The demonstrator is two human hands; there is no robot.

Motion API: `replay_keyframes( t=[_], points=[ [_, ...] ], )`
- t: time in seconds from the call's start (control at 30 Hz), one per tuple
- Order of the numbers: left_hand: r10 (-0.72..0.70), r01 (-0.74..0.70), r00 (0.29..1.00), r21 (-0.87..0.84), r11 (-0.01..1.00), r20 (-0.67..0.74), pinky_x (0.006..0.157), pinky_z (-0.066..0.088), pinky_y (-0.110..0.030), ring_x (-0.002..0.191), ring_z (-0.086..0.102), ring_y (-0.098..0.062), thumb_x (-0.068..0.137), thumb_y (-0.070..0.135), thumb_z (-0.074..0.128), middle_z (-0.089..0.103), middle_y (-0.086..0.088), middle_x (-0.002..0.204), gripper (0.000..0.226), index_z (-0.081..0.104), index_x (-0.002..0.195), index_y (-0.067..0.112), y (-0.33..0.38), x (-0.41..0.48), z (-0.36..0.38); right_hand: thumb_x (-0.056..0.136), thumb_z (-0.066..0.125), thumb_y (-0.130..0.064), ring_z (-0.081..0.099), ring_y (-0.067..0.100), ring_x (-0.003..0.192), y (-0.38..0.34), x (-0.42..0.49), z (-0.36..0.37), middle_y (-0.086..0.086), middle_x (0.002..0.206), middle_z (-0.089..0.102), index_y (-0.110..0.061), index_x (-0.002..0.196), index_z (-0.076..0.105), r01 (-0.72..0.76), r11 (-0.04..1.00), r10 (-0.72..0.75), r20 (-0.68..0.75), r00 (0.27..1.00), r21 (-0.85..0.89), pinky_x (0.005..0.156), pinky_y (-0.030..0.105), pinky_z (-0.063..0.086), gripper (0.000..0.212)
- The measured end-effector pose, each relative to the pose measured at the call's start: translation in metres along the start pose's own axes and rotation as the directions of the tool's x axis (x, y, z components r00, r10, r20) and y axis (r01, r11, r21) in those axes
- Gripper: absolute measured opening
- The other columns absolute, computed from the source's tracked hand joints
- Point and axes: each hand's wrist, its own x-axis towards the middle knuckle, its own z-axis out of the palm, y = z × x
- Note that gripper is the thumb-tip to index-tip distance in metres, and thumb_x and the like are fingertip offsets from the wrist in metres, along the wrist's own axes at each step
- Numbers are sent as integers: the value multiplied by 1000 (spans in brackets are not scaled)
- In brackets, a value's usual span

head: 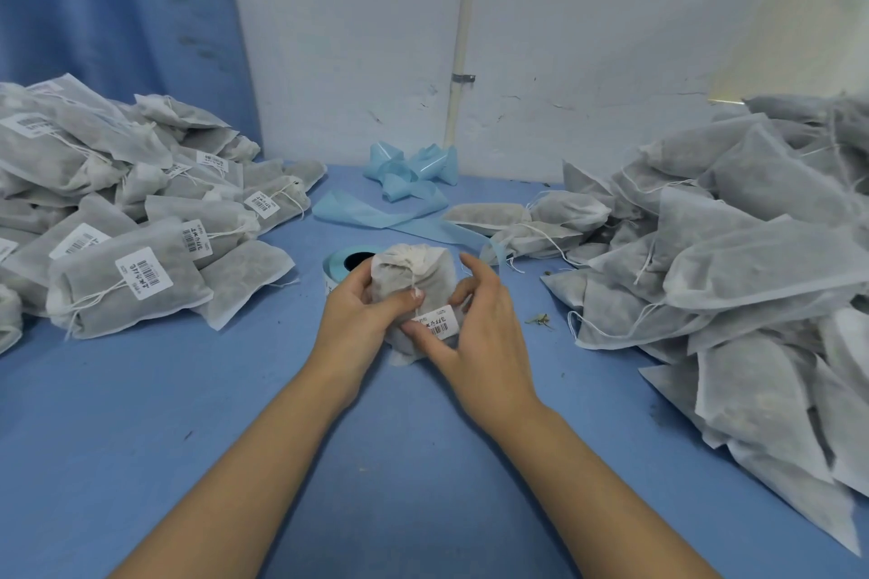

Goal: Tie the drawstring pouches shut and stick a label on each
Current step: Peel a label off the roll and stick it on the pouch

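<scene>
A white fabric drawstring pouch (416, 282) stands on the blue table (235, 414) in the middle, its neck gathered at the top. My left hand (359, 310) grips its left side, thumb across the front. My right hand (479, 320) cups its right side, thumb pressing a white barcode label (439, 320) onto the lower front. Just behind the pouch lies a roll of labels (345, 261) with pale blue backing.
A heap of tied, labelled pouches (117, 221) fills the left side. A larger heap of unlabelled pouches (752, 277) with loose strings fills the right. Curled strips of used blue backing paper (404, 183) lie at the back by the white wall.
</scene>
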Motion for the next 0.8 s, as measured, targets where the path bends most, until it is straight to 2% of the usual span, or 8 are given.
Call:
replay_keyframes(
  t=[0.07,0.13,0.2,0.27,0.4,0.57,0.67,0.8],
  points=[
    [-14,14,1000,-7,1000,-4,64,53,-18,82,69,-9,81,-5,65,74,7,87,32,67,95,24,1,0,-1,73,78,-46,45,11,106,4,0,1,-13,108,43,-20,141,30,-73,996,72,23,997,53,91,30,40,88],
    [-40,40,999,-32,999,-5,67,54,-21,86,69,-12,80,-3,67,74,4,91,30,67,97,21,1,1,-1,71,79,-44,54,7,99,7,1,1,-16,104,54,-27,132,37,-191,963,173,107,979,189,86,27,44,76],
    [-52,53,999,-80,995,13,74,56,-27,89,69,-17,77,3,71,74,-1,95,29,66,102,16,1,1,1,72,81,-38,63,3,81,8,3,1,-14,89,67,-25,109,55,-314,870,255,199,946,379,73,26,48,47],
    [-61,65,998,-141,988,31,75,55,-28,90,69,-17,69,18,76,73,-3,96,44,63,110,9,1,0,5,72,83,-30,64,4,73,8,6,0,-8,82,71,-20,94,63,-365,754,315,187,930,546,67,23,50,31],
    [-148,156,987,-140,978,63,78,55,-30,92,70,-20,58,30,87,73,-7,102,68,61,117,7,-4,-5,11,76,80,-22,70,9,78,4,9,0,-1,88,75,-14,98,66,-377,539,419,149,896,753,62,17,50,28],
    [-194,222,963,-142,965,187,73,56,-23,94,71,-22,63,25,78,73,-12,102,35,74,95,10,-10,-10,11,77,76,-29,70,26,94,1,9,-2,13,103,72,-5,110,64,-473,395,487,257,835,787,79,32,56,42],
    [-226,267,955,-222,938,193,70,56,-22,92,71,-19,68,20,74,73,-11,101,22,78,87,12,-8,-6,4,77,70,-35,65,27,95,1,11,-5,20,109,69,0,113,63,-491,244,459,346,818,836,77,32,53,51],
    [-242,286,947,-217,933,210,70,56,-22,93,71,-19,71,19,71,73,-10,102,17,79,86,13,-9,-5,3,89,64,-19,59,34,98,7,12,-6,33,115,61,10,112,61,-465,256,467,313,827,847,102,54,39,37]
  ],
)
